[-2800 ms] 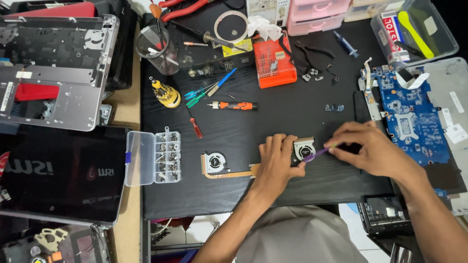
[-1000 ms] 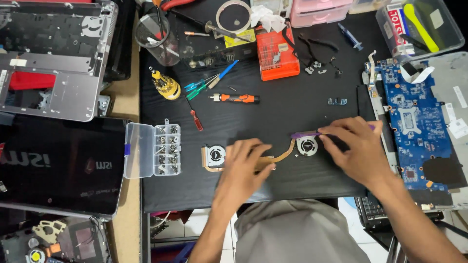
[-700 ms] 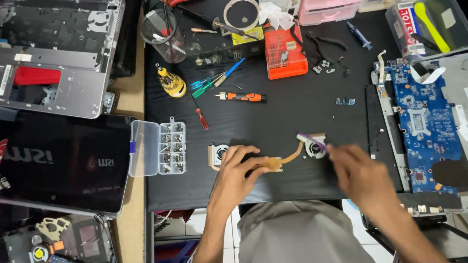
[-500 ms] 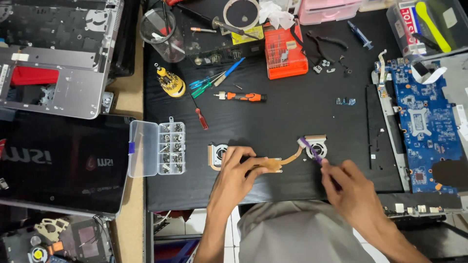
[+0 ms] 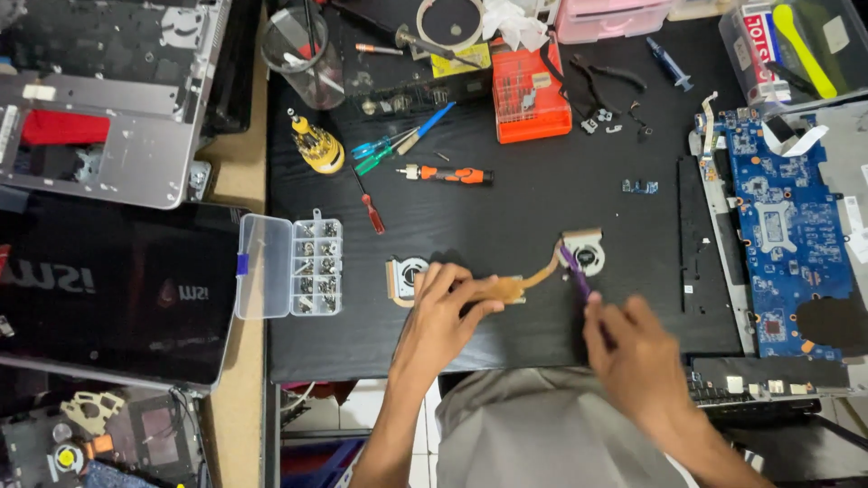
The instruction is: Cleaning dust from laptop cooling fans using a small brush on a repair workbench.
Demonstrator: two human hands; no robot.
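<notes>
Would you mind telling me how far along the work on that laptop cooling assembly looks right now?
Done: the laptop is opened up, with the blue motherboard lying bare and the fan and heat-pipe assembly out on the black mat. In hand: the left hand pins the assembly while the right hand works a purple tool at the right fan. Left: the assembly remains off the board, with screws boxed in the clear organiser.

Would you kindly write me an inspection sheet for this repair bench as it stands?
Surface: black mat, crowded along its far edge.
Job's things: copper heatpipe assembly with two fans, flat on the mat.
Clutter: screw organiser box, orange-handled screwdriver, orange parts tray, clear cup.
Hands: left hand presses on the assembly; right hand holds a purple tool, blurred.
Cables: white ribbon cable on the blue motherboard.
Surroundings: closed black laptop on the left.
</notes>
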